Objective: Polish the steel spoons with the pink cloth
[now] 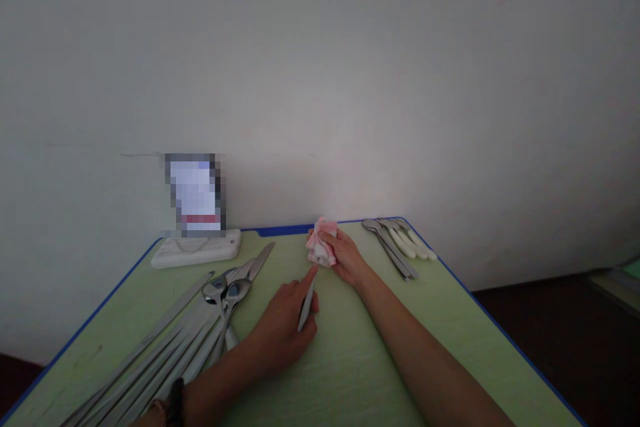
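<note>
My left hand is closed round the handle of a metal utensil, its index finger stretched along it toward the cloth. The far end of the utensil is hidden in a pink and white cloth. My right hand grips this cloth, its fingers wrapped round it near the table's back edge. To the left lies a pile of metal spoons and knives. At the back right are metal spoons and several utensils with cream handles.
The green table has a blue edge and stands against a pale wall. A white power strip or similar device lies at the back left, with a blurred screen upright behind it.
</note>
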`<action>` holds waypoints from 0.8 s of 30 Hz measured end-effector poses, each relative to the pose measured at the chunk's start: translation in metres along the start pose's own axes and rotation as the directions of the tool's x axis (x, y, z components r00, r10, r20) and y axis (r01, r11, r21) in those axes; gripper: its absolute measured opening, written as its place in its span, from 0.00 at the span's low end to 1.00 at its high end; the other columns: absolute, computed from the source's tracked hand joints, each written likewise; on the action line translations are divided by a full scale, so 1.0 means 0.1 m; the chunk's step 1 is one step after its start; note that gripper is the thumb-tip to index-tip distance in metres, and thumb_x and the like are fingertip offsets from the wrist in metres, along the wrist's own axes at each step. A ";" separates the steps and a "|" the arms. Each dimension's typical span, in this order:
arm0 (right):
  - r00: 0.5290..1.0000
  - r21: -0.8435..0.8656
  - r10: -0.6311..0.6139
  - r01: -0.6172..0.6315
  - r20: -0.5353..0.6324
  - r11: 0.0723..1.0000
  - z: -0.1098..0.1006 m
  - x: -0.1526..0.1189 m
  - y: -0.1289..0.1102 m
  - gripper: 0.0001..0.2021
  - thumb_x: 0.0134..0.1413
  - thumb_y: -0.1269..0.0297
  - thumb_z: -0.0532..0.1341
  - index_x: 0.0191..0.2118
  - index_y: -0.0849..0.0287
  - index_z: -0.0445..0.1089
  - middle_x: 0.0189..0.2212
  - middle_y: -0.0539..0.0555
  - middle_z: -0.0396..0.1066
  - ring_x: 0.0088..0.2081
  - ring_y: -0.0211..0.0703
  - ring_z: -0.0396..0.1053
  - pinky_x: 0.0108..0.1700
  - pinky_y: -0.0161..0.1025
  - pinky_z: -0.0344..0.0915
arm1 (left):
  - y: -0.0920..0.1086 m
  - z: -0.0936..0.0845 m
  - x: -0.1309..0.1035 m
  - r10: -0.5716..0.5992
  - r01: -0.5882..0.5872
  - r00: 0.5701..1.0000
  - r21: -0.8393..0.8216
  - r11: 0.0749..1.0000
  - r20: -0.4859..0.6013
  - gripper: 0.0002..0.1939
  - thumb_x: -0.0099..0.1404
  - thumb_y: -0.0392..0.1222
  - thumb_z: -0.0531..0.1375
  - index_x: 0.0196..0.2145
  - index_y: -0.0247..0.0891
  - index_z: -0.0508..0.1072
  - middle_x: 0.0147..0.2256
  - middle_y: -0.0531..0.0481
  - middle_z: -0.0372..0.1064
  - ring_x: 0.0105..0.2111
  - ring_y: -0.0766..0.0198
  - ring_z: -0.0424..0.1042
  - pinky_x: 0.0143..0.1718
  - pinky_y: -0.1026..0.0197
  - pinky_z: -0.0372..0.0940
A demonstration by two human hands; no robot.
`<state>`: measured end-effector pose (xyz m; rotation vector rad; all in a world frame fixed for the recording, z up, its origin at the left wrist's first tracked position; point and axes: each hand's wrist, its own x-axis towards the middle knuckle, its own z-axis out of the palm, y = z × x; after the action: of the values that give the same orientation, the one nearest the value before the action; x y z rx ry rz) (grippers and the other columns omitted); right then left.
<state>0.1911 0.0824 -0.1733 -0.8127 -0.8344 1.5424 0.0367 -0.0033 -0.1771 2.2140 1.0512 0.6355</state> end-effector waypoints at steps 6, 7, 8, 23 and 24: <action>1.000 0.003 0.004 -0.004 -0.007 1.000 0.00 0.01 0.00 0.09 0.41 0.67 0.64 0.32 0.62 0.71 0.28 0.52 0.73 0.27 0.38 0.68 0.30 0.36 0.65 | -0.01 0.01 0.00 -0.020 0.020 1.000 0.009 1.000 -0.001 0.37 0.53 0.28 0.51 0.60 0.37 0.48 0.35 0.50 0.66 0.35 0.61 0.61 0.42 0.55 0.58; 1.000 0.001 0.006 -0.006 -0.005 1.000 0.01 0.00 0.00 0.09 0.41 0.67 0.64 0.32 0.62 0.71 0.27 0.52 0.73 0.27 0.38 0.68 0.30 0.36 0.65 | 0.00 0.01 0.00 -0.021 0.021 1.000 0.005 1.000 0.001 0.37 0.53 0.28 0.51 0.60 0.37 0.48 0.35 0.50 0.66 0.35 0.62 0.61 0.42 0.55 0.58; 1.000 0.001 0.005 -0.005 -0.007 1.000 0.01 0.00 0.00 0.09 0.41 0.67 0.64 0.32 0.62 0.71 0.27 0.52 0.73 0.27 0.38 0.68 0.30 0.36 0.65 | 0.00 0.00 0.00 -0.019 0.019 1.000 -0.001 1.000 0.005 0.37 0.53 0.28 0.51 0.60 0.37 0.48 0.35 0.50 0.66 0.35 0.62 0.61 0.42 0.55 0.58; 0.999 -0.013 -0.015 0.014 -0.029 1.000 0.00 0.02 0.01 0.09 0.39 0.68 0.63 0.32 0.62 0.70 0.27 0.52 0.74 0.26 0.37 0.69 0.29 0.34 0.65 | 0.03 -0.02 0.00 -0.036 0.037 0.999 -0.019 0.999 0.024 0.41 0.49 0.27 0.50 0.61 0.37 0.45 0.36 0.51 0.65 0.36 0.62 0.61 0.44 0.55 0.56; 0.999 -0.011 -0.017 0.016 -0.038 1.000 0.00 0.03 0.01 0.09 0.38 0.69 0.62 0.32 0.62 0.70 0.27 0.52 0.74 0.26 0.37 0.69 0.29 0.34 0.65 | 0.02 -0.02 0.00 -0.034 0.034 0.999 -0.016 0.999 0.026 0.41 0.49 0.27 0.50 0.61 0.37 0.45 0.36 0.51 0.65 0.36 0.61 0.61 0.44 0.55 0.56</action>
<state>0.1903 0.0850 -0.1745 -0.8387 -0.8199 1.5047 0.0364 -0.0042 -0.1743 2.1802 1.0647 0.5966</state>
